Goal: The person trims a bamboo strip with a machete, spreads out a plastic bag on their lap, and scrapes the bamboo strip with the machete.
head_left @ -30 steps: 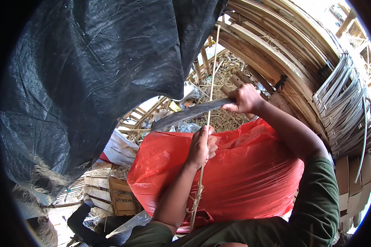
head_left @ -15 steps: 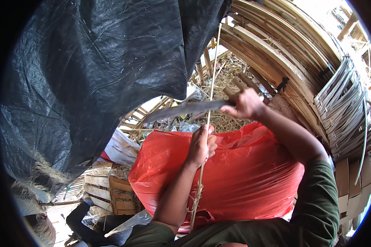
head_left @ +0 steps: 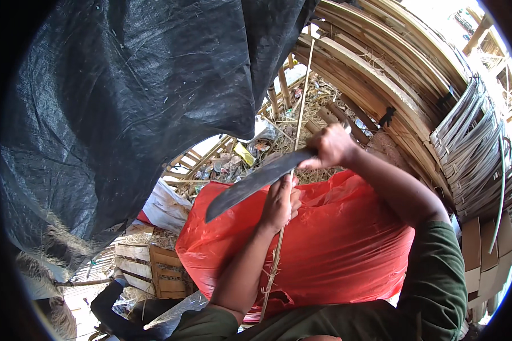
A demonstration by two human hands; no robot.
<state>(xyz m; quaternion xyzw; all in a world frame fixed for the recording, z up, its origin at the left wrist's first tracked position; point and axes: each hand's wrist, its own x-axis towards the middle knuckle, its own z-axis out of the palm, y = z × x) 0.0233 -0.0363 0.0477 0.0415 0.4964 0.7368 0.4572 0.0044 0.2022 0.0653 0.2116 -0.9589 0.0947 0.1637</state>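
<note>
My right hand (head_left: pixel 330 146) is closed round the handle of a machete (head_left: pixel 256 183). Its broad dark blade slants down to the left and crosses a thin pale bamboo strip (head_left: pixel 302 105) just above my left hand. My left hand (head_left: pixel 281 203) grips that strip, which runs from near my body away to the far side. Frayed shavings (head_left: pixel 272 271) cling to the strip's near part. Under both forearms a red plastic sheet (head_left: pixel 335 244) covers my lap area; what it lies over is hidden.
A black tarp (head_left: pixel 125 102) hangs at the left. Long split wood strips (head_left: pixel 381 74) are stacked at the far right, beside a bundle of thin pale strips (head_left: pixel 475 145). Straw and litter (head_left: pixel 247 156) cover the ground ahead. A wooden crate (head_left: pixel 168 270) and another person's dark sleeve (head_left: pixel 105 304) are at lower left.
The machete has come nearer to my left hand, its tip swinging down toward me over the red sheet. The strip's far end has shifted slightly right.
</note>
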